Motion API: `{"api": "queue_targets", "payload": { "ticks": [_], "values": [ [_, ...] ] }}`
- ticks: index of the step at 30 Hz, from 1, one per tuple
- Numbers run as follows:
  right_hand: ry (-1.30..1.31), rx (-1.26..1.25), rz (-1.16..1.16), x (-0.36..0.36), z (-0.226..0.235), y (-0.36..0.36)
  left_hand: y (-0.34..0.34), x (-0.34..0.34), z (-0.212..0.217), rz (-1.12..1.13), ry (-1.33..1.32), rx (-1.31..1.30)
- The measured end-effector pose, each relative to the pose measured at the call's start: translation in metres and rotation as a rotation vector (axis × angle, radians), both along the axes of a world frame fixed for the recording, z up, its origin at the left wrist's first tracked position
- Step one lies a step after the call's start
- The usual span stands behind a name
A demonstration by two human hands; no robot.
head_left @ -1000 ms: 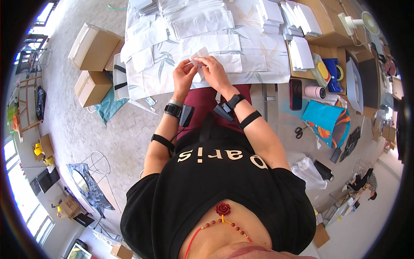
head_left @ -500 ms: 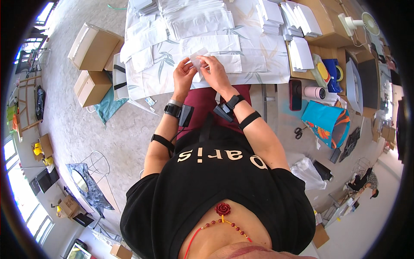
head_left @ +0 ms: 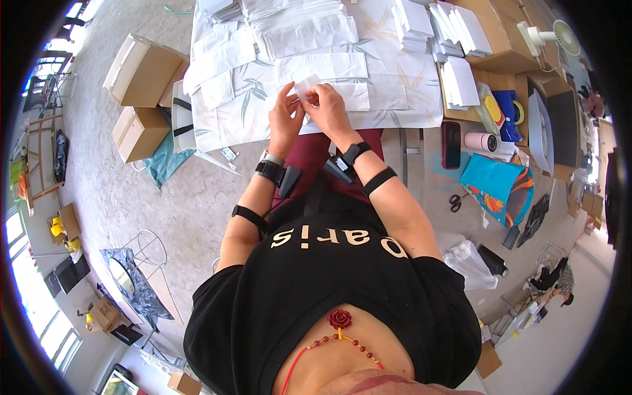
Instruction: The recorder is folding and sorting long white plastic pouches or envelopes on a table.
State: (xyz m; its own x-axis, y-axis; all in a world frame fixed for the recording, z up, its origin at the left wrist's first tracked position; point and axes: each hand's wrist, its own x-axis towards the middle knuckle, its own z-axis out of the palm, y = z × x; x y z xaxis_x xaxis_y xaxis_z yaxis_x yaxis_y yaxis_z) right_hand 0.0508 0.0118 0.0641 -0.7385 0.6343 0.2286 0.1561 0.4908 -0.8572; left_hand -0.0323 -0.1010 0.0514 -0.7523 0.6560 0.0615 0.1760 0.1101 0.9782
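A small translucent white sheet is held up over the near edge of the cloth-covered table. My right hand pinches its right side between thumb and fingers. My left hand is closed at the sheet's lower left, its fingertips meeting those of the right; the exact grip is partly hidden. Just beyond my hands, flat white packets lie in a row across the table. A larger layered pile of white packets spreads farther back.
Stacks of white boxes stand at the table's back right. Beside them are cartons, a small fan, a phone and a pink tumbler. Open cardboard boxes sit left of the table. Scissors lie low right.
My left hand has shifted slightly right, closer to my right hand. The sheet has moved a little and tilted differently between my fingers.
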Motion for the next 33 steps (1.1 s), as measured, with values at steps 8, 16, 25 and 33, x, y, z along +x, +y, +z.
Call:
{"api": "queue_targets", "payload": {
  "ticks": [8,16,25,33],
  "values": [
    [-0.076,0.03,-0.038,0.0,0.004,0.004,0.002,0.005,0.01,-0.037,0.336,-0.062],
    [-0.038,-0.062,-0.123,0.006,-0.007,0.005,0.011,-0.001,0.014,0.09,0.339,-0.081],
    [-0.062,-0.224,-0.336,0.028,-0.026,0.013,-0.007,-0.043,-0.015,0.392,-0.018,0.144],
    [-0.057,-0.52,-0.359,0.046,-0.05,0.019,-0.053,-0.052,-0.054,0.542,0.033,-0.133]
  ]
}}
